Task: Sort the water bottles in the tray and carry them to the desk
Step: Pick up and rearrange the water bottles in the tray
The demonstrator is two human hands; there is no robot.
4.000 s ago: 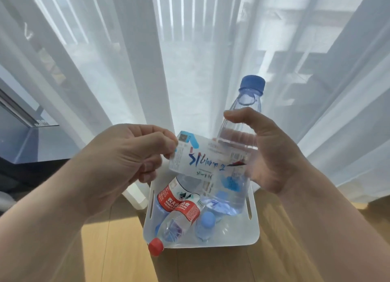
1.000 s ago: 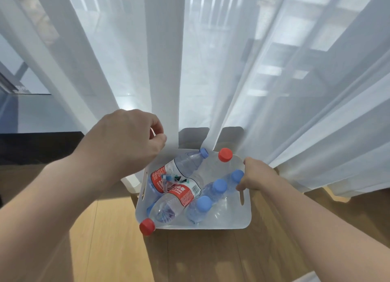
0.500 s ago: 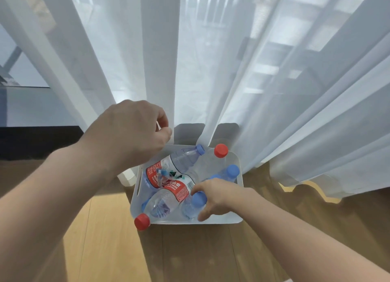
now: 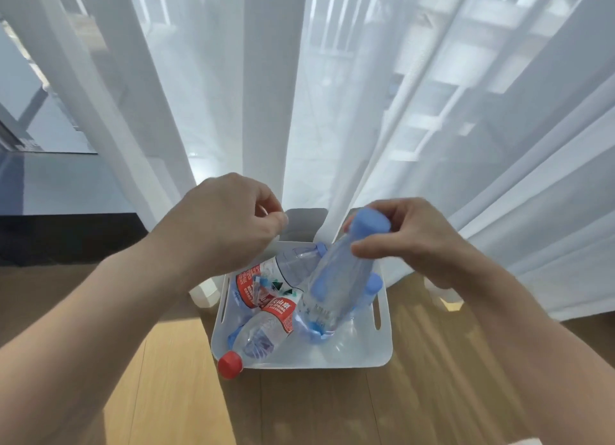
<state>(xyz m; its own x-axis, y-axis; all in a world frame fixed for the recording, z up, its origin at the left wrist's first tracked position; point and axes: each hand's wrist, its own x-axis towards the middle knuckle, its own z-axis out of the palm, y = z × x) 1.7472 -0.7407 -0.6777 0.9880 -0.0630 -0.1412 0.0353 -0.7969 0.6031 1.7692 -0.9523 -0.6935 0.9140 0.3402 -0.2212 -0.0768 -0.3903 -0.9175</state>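
A wood floor (image 4: 173, 394) fills the near field, with a white tray (image 4: 384, 341) set on it just in front of the curtain. At the tray's near-left corner a red-capped bottle (image 4: 263, 331) is laid on its side, its cap overhanging the near rim and its red label pointed toward the tray's middle. Just beyond it, toward the far-left of the tray, a second red-label bottle (image 4: 266, 276) is seen lying on its side, neck aimed at the far edge. More blue-capped bottles are partly hidden along the right side of the tray; the count cannot be told. Above the tray's middle a clear blue-capped bottle (image 4: 336, 278) is held tilted, cap up and away, base low over the tray floor; whether the base touches cannot be told. It is gripped near the neck by the right hand (image 4: 409, 241), fingers curled around it below the cap. The left hand (image 4: 219, 231) is held above the tray's far-left corner, fingers curled in and thumb pinched to the fingertips; what is pinched, if anything, cannot be told. Farthest back, sheer white curtains (image 4: 332, 95) hang to the floor, with the tray's far edge tucked against them.
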